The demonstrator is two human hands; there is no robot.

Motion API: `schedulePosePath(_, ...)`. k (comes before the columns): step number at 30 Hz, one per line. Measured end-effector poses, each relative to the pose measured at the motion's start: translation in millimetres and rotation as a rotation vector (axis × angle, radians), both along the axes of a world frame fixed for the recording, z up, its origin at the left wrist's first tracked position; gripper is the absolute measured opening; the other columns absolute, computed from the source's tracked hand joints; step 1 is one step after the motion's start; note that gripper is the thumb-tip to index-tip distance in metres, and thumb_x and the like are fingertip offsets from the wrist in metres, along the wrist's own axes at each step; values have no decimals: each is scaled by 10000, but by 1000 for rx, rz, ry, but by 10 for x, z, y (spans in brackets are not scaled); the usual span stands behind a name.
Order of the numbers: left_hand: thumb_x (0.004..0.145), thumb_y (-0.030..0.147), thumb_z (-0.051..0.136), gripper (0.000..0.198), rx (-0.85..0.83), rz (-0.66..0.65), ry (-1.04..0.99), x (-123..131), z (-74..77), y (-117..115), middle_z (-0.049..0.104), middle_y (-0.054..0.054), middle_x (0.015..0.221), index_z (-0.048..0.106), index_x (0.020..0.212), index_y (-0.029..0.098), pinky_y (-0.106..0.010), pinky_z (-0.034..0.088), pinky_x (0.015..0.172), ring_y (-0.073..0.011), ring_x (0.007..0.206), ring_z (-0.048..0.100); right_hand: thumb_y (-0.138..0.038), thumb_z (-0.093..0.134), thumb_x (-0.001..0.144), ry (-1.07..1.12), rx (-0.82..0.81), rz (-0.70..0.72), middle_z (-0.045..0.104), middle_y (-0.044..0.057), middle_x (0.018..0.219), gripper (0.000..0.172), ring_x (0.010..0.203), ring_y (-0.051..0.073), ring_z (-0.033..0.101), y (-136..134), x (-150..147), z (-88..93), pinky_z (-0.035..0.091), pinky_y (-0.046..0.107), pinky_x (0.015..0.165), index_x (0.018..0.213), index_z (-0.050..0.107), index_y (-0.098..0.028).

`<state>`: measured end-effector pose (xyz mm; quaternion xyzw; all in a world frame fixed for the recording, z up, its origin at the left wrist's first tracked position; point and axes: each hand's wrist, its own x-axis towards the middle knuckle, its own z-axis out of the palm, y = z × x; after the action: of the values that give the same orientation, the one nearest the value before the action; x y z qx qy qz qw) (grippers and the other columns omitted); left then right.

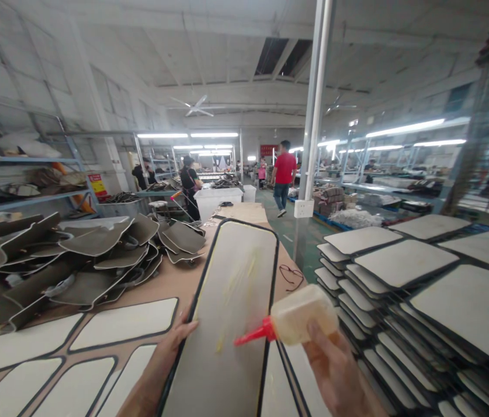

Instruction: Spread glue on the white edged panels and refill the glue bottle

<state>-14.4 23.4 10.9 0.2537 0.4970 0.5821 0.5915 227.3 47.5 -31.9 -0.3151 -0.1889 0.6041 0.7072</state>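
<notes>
Strip-lit factory hall (244,69); white pillar (316,104)

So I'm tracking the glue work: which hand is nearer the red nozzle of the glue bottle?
Right. The right hand grips the glue bottle just behind its red nozzle; the left hand rests on the long panel's left edge, farther away.

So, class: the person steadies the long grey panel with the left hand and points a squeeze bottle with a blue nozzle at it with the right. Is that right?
Not quite. In the head view the squeeze bottle has a red nozzle, not blue. The rest holds: the left hand steadies the long grey panel and the right hand holds the bottle.
</notes>
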Motion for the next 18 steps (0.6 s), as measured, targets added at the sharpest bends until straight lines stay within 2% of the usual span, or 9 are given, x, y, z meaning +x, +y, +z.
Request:
schedulePosePath(2,719,235,649,835,-6,-3,26,5,32,13,667,-14,1118,193,1413,323,-312,545,676,-255,823,687,-278,829,532,-43,-19,61,722,72,836,363,811,234,673,-101,-2,-47,569,319,722,841,691,-145)
schedulePosePath(4,730,224,631,841,0,-8,33,4,39,10,660,-22,1132,161,1420,323,-304,547,616,-249,776,693,-295,817,553,-35,1,3,719,65,874,392,856,231,665,-83,53,6,559,319,756,897,685,-159)
schedulePosePath(8,710,229,643,846,-11,-24,-13,9,-5,-46,651,-33,1151,189,1420,291,-301,542,713,-247,865,677,-307,785,592,9,161,-228,689,25,1019,509,979,184,620,247,231,349,518,263,831,1064,623,-205)
schedulePosePath(10,689,235,660,857,-5,-46,-38,24,-21,-87,656,-32,1142,210,1417,284,-310,533,760,-255,919,661,-297,777,596,15,217,-256,674,32,1059,545,1000,180,606,426,294,505,511,274,846,1100,598,-197)
schedulePosePath(12,663,220,675,868,8,-74,-47,42,-22,-124,663,-30,1129,237,1410,280,-314,528,780,-263,961,645,-292,775,593,13,237,-252,667,45,1070,552,1004,180,601,537,321,586,514,275,837,1102,592,-182)
schedulePosePath(18,630,241,698,852,65,-82,-51,57,-17,-148,674,-34,1106,308,1387,272,-335,516,819,-276,984,634,-260,807,538,18,224,-188,685,21,1013,556,921,169,628,495,275,519,541,242,756,1055,618,-187)
